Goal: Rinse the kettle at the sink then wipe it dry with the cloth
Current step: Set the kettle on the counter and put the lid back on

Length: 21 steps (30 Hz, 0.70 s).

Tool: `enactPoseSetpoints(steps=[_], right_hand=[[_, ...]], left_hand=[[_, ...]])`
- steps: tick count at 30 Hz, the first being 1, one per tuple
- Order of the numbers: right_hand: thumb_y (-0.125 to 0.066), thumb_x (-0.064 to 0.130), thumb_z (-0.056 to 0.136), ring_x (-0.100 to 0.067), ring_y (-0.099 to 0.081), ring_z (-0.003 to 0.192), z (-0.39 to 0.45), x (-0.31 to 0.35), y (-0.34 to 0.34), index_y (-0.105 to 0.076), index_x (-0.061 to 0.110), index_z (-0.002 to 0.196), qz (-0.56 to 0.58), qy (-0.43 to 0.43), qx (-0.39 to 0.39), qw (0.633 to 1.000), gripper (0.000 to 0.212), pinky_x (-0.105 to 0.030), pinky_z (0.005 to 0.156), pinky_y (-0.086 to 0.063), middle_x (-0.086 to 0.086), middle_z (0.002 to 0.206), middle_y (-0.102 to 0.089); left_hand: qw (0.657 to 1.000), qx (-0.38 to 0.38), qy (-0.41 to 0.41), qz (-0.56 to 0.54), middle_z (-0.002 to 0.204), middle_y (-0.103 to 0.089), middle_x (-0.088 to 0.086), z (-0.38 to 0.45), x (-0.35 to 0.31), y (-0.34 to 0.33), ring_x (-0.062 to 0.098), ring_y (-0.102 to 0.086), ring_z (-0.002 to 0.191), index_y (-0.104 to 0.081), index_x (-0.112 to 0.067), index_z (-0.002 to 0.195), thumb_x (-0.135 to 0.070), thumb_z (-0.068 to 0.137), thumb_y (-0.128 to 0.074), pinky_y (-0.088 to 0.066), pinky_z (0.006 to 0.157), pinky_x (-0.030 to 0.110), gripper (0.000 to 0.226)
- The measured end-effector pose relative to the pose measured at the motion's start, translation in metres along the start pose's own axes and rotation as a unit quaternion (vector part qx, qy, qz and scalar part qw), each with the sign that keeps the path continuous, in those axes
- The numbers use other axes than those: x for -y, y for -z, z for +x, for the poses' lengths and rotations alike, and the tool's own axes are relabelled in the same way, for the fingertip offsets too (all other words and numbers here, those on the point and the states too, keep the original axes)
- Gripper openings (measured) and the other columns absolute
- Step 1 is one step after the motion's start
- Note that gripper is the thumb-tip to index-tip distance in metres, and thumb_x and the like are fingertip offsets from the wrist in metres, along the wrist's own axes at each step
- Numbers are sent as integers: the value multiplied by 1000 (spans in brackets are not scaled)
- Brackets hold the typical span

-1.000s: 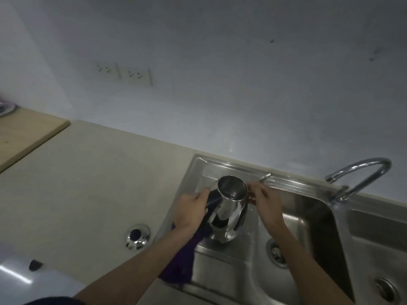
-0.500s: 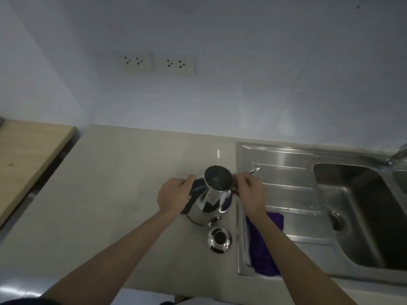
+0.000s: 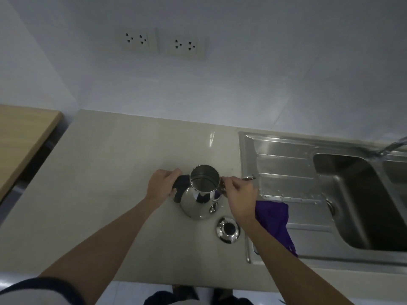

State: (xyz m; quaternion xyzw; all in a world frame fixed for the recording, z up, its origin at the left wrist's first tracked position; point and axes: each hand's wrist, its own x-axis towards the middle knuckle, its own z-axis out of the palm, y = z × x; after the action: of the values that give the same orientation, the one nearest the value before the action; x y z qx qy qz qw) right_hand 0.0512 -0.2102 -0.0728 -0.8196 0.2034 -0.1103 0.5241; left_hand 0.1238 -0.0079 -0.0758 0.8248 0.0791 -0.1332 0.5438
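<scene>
Kettle (image 3: 201, 194) upright on counter (image 3: 105, 172) by sink (image 3: 286, 172) edge, mouth up, lid (image 3: 228, 230) off beside it. Left hand (image 3: 161, 183) grips black handle; right hand (image 3: 239, 193) pinches the opposite side, prob. the spout. Cloth (image 3: 276, 221) on drainboard.

Silver kettle (image 3: 199, 202) with black handle (image 3: 181, 183), purple cloth (image 3: 275, 221), beige counter (image 3: 110, 172).

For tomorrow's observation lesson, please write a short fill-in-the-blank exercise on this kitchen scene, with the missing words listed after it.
1. The kettle stands upright on the ____, left of the sink.
2. The kettle's lid lies ____ the kettle, on the counter.
3. The purple cloth lies on the sink's ____.
4. The left hand holds the kettle's black ____.

Missing words: counter; beside; drainboard; handle
</scene>
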Motion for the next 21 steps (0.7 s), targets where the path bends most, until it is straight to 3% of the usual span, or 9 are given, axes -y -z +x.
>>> enactPoseSetpoints(steps=[2, 4, 6, 7, 10, 13, 16, 21], right_hand=[[-57, 33, 86, -34, -66, 64, -2, -1, 2, -67, 16, 67, -5, 9, 12, 1000, 28, -51, 64, -58, -13, 63, -68], [-59, 15, 87, -22, -69, 75, -8, -4, 8, -68, 24, 79, -19, 40, 32, 999, 15, -35, 70, -60, -5, 76, -72], [-59, 2, 84, -10, -66, 85, -17, -15, 20, -65, 17, 92, -75, 87, 74, 991, 18, -14, 71, -54, 2, 89, -69], [-59, -1, 82, -9, -63, 89, -21, -25, 27, -62, 14, 96, -111, 104, 109, 982, 20, -12, 72, -52, 3, 95, -66], [-61, 12, 77, -12, -51, 103, -26, -62, 42, -57, 18, 108, -265, 161, 257, 915, 32, -24, 85, -50, 5, 112, -56], [-67, 30, 79, -16, -45, 111, -25, -88, 46, -54, 20, 120, -356, 178, 365, 842, 45, -28, 92, -45, 4, 123, -51], [-69, 28, 81, -21, -48, 110, -27, -101, 42, -57, 14, 119, -373, 178, 375, 830, 42, -30, 92, -44, -1, 122, -55], [-66, 14, 83, -24, -56, 104, -24, -101, 42, -64, 12, 112, -344, 157, 332, 864, 29, -30, 86, -45, -5, 111, -65]], left_hand=[[999, -2, -19, 29, 33, -44, 0, 0, 0, 1, 17, -43, 38, -51, -16, 35, -35, 83, -55, -37, 54, 29, 52], [997, -15, -45, 57, 35, -43, -1, -2, -1, 1, 13, -42, 40, -50, -16, 38, -34, 90, -54, -35, 54, 30, 55], [991, -49, -80, 95, 42, -43, -2, -4, 3, 0, 17, -43, 50, -45, -13, 49, -43, 93, -49, -37, 60, 32, 53], [986, -70, -93, 121, 46, -43, -3, -5, 5, -1, 20, -44, 56, -42, -13, 54, -46, 94, -46, -37, 65, 33, 51], [973, -135, -113, 151, 74, -55, -7, -17, 6, -9, 19, -46, 85, -53, -17, 76, -45, 98, -41, -30, 84, 35, 38], [974, -166, -123, 96, 94, -60, -4, -28, 11, -14, 23, -47, 100, -56, -16, 96, -39, 99, -41, -34, 86, 34, 28], [976, -163, -134, 56, 93, -64, 3, -37, 21, -15, 30, -59, 93, -58, -20, 103, -47, 96, -39, -49, 81, 44, 34], [978, -144, -143, 58, 100, -63, 7, -51, 14, -16, 18, -58, 89, -58, -7, 115, -27, 100, -43, -41, 73, 16, 29]])
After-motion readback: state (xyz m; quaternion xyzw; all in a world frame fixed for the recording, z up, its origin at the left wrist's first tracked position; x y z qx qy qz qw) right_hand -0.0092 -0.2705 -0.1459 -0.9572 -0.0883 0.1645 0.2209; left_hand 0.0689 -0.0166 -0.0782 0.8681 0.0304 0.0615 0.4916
